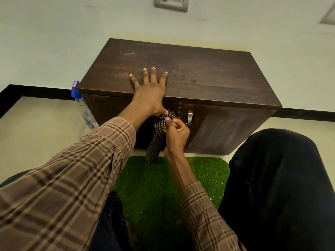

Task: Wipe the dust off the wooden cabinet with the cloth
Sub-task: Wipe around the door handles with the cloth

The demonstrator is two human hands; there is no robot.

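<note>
One green artificial-grass mat (pixel 163 180) on the floor, between two dark-trousered knees. One checked cloth (pixel 157 140), pinched in the closed fingers of the right hand (pixel 176 132), hanging before the cabinet doors beside one of two metal handles (pixel 190 116). One dark wooden cabinet (pixel 208 77), dusty on top, left hand (pixel 149 89) flat, fingers spread wide; one blue-capped clear bottle (pixel 82 105) at its left, label unreadable; one wall switch plate (pixel 171 2).

The cloth (pixel 157 140) pinched in the right hand (pixel 176 132) is soft woven stuff with tiny dark and tan checks. Just above that grip, the cabinet (pixel 190 73) is dark brown wood, smooth and a bit dull, with pale dusty smears on top, and right beside the grip is a shiny metal handle (pixel 190 117). Below the grip lies a fuzzy green grass mat (pixel 208 171), and off to the left stands a clear plastic bottle (pixel 85 109) with a blue cap.
</note>
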